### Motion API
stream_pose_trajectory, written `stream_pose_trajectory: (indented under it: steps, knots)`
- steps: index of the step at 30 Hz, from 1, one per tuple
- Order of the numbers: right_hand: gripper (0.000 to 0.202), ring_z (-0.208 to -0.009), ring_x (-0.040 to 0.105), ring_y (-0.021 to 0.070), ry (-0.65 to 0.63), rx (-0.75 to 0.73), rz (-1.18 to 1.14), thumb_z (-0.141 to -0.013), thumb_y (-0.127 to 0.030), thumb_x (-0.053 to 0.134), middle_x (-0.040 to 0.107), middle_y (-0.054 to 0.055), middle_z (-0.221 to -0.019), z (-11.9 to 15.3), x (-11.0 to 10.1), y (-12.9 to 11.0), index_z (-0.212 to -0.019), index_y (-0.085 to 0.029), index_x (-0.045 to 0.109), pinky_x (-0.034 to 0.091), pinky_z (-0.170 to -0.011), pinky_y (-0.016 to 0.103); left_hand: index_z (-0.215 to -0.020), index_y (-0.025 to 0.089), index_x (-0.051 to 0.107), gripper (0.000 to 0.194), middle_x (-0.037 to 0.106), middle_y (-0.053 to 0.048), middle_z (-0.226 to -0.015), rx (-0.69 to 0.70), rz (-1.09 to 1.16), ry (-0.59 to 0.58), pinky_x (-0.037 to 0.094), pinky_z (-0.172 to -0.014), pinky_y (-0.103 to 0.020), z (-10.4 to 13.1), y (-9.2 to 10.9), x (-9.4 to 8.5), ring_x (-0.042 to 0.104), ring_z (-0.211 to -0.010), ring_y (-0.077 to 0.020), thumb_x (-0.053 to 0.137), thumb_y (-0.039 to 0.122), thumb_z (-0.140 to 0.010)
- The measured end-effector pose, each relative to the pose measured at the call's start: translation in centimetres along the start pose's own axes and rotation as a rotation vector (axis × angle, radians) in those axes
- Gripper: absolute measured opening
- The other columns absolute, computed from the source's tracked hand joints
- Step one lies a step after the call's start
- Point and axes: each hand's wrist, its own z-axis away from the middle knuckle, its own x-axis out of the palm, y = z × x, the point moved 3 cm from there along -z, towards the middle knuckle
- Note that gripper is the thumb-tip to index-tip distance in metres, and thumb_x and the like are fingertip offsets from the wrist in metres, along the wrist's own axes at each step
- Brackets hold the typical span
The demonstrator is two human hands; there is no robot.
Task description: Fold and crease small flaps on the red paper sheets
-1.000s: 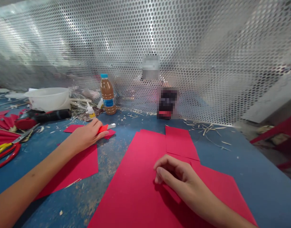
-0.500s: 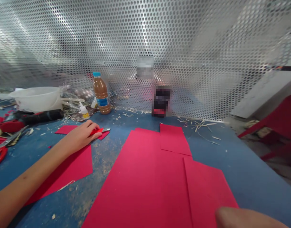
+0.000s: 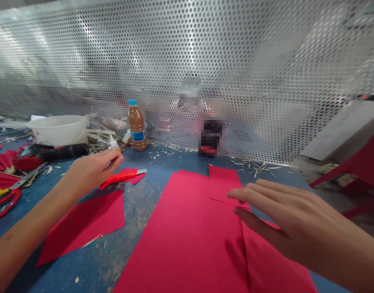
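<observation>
Head-worn view looks forward and down across the blue tabletop (image 3: 144, 203) (close range), perforated metal panel (image 3: 162, 49) at twelve o'clock.

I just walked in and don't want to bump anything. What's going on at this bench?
A person has both hands out over a blue tabletop spread with flat red paper sheets. The left hand is beside an orange-red cutter with a metal tip, which lies there apparently ungripped. The right hand, open and empty, is over the sheets on the right.
</observation>
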Motion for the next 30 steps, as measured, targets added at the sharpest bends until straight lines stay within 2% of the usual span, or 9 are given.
stream_pose_trajectory:
  steps: [2,4,7,10,13,20,23,27,30]
  knots:
    - [0.043,-0.1,0.072,0.0403,-0.079,-0.042,0.357,-0.09,-0.063,0.068,0.081,0.012,-0.107,-0.4,-0.6,2.4,-0.117,-0.033,0.08,0.054,-0.094,0.062,-0.104,0.02,0.065,0.033,0.072,-0.007,-0.099,0.008,-0.024,0.042,0.039,-0.068,-0.033,0.2,0.9,-0.6,0.068,-0.082,-0.0253,0.039,0.04,-0.109]
    - [0.064,-0.115,0.069,0.0493,-0.193,0.033,0.514,-0.083,-0.071,0.072,0.076,0.017,-0.129,0.3,-1.1,5.5,-0.129,-0.027,0.077,0.052,-0.097,0.07,-0.103,0.023,0.065,0.033,0.074,-0.005,-0.097,0.089,-0.013,0.024,0.04,-0.067,-0.032,0.5,2.9,-0.5,0.069,-0.081,-0.023,0.038,0.04,-0.109]
    - [0.089,-0.124,0.064,0.0524,-0.303,0.155,0.565,-0.069,-0.075,0.083,0.068,0.019,-0.142,2.4,-1.5,8.9,-0.142,-0.026,0.07,0.052,-0.102,0.07,-0.096,0.024,0.067,0.036,0.075,-0.002,-0.09,0.3,0.026,-0.074,0.043,-0.068,-0.03,1.3,7.4,0.4,0.071,-0.084,-0.0208,0.038,0.04,-0.11]
    - [0.095,-0.128,0.063,0.0519,-0.326,0.185,0.547,-0.069,-0.071,0.084,0.062,0.019,-0.149,3.9,-1.4,10.3,-0.151,-0.028,0.061,0.052,-0.103,0.07,-0.097,0.024,0.067,0.033,0.073,-0.002,-0.086,0.585,0.018,-0.132,0.039,-0.06,-0.033,2.7,12.3,1.1,0.069,-0.075,-0.0206,0.038,0.031,-0.11]
    - [0.097,-0.137,0.056,0.0509,-0.32,0.172,0.482,-0.071,-0.07,0.084,0.057,0.018,-0.155,4.3,-1.1,10.7,-0.155,-0.029,0.056,0.05,-0.108,0.069,-0.087,0.023,0.063,0.036,0.068,-0.002,-0.075,0.713,0.034,-0.122,0.033,-0.053,-0.036,4.0,15.5,1.4,0.063,-0.062,-0.02,0.037,0.029,-0.111]
    - [0.084,-0.138,0.055,0.0462,-0.414,0.184,0.334,-0.077,-0.054,0.086,0.059,0.018,-0.152,3.5,-0.9,9.5,-0.153,-0.031,0.058,0.048,-0.112,0.062,-0.084,0.023,0.06,0.029,0.064,0.001,-0.07,0.769,0.117,-0.088,0.03,-0.049,-0.039,5.2,16.9,2.1,0.059,-0.057,-0.0188,0.045,0.026,-0.108]
    - [0.091,-0.142,0.051,0.0446,-0.481,0.171,0.319,-0.08,-0.05,0.082,0.05,0.016,-0.158,3.3,-0.8,8.3,-0.161,-0.032,0.045,0.046,-0.114,0.061,-0.083,0.023,0.059,0.028,0.063,0.002,-0.07,0.778,0.122,-0.078,0.029,-0.049,-0.039,5.5,17.4,2.2,0.058,-0.057,-0.0185,0.047,0.024,-0.107]
    - [0.101,-0.153,0.034,0.0471,-0.53,0.183,0.321,-0.083,-0.046,0.077,0.034,0.014,-0.17,3.4,-0.5,7.3,-0.169,-0.034,0.025,0.036,-0.12,0.065,-0.08,0.023,0.055,0.027,0.06,0.003,-0.069,0.798,0.107,-0.056,0.025,-0.049,-0.039,6.0,18.1,2.2,0.054,-0.055,-0.0182,0.049,0.022,-0.106]
    - [0.09,-0.153,0.033,0.0486,-0.558,0.179,0.352,-0.084,-0.046,0.075,0.041,0.013,-0.166,3.5,-0.3,7.0,-0.164,-0.037,0.036,0.036,-0.118,0.07,-0.082,0.024,0.054,0.024,0.059,0.003,-0.071,0.806,0.091,-0.059,0.023,-0.048,-0.039,6.3,18.3,2.5,0.054,-0.055,-0.0184,0.049,0.022,-0.106]
